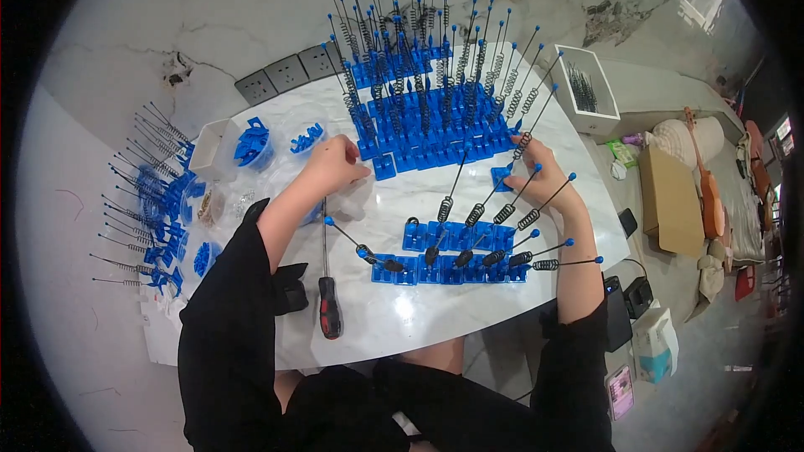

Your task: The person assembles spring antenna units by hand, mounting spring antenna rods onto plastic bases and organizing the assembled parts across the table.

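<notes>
A small blue plastic base (501, 177) sat flat on the white marble table, right of centre in the frame, with a thin black rod rising from it, wound partway up with a coil spring (523, 145) and tipped by a blue bead. It leaned toward the upper right. Another blue base (384, 166) lay near the centre, apparently bare, though that was hard to tell.

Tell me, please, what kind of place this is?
Probably a home used for small assembly work: a marble-look table holds many blue bases with spring antennas and a screwdriver, while a ukulele and cardboard box lie nearby.
</notes>
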`<state>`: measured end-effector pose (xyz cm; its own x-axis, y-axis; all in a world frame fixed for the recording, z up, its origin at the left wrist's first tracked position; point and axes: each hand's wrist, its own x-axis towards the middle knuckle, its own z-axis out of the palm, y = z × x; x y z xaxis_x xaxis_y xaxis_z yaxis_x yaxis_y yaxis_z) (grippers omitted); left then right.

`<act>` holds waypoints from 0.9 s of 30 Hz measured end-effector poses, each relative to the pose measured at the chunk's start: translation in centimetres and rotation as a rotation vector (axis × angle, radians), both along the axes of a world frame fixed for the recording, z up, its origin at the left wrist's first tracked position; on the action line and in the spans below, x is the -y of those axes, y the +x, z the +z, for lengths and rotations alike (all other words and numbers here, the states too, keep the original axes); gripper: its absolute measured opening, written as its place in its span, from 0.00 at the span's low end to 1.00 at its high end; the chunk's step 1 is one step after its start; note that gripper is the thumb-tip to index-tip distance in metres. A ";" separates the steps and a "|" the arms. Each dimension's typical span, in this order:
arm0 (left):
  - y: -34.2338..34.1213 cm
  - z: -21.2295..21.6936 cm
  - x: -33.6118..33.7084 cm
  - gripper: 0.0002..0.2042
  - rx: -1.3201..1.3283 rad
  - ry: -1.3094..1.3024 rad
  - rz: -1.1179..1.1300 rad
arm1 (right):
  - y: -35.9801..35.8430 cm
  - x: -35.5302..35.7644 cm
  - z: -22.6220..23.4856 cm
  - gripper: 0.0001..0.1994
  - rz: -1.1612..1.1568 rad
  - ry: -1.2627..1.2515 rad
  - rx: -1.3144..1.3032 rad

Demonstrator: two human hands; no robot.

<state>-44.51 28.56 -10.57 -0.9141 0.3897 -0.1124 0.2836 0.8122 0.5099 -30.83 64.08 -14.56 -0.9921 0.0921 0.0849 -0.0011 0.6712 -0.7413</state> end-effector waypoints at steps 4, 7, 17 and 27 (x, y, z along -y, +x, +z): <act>-0.2 0.1 -0.3 0.25 -0.003 -0.081 -0.001 | -0.3 0.0 -0.3 0.41 0.020 0.028 -0.026; 0.1 0.7 -0.7 0.31 0.185 0.037 0.102 | -0.3 0.6 0.0 0.41 -0.019 -0.057 0.053; -1.8 -1.0 -1.1 0.37 0.417 0.233 0.149 | -0.6 0.6 -0.3 0.41 -0.013 -0.032 0.061; -1.7 -1.0 -1.3 0.46 0.409 0.280 0.198 | -1.3 0.4 -0.4 0.47 -0.020 -0.081 0.019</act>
<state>-46.22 29.91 -11.60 -0.8763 0.2807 -0.3916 -0.1285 0.6471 0.7515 -32.08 63.64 -14.92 -0.9914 0.1176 0.0576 0.0261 0.6087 -0.7930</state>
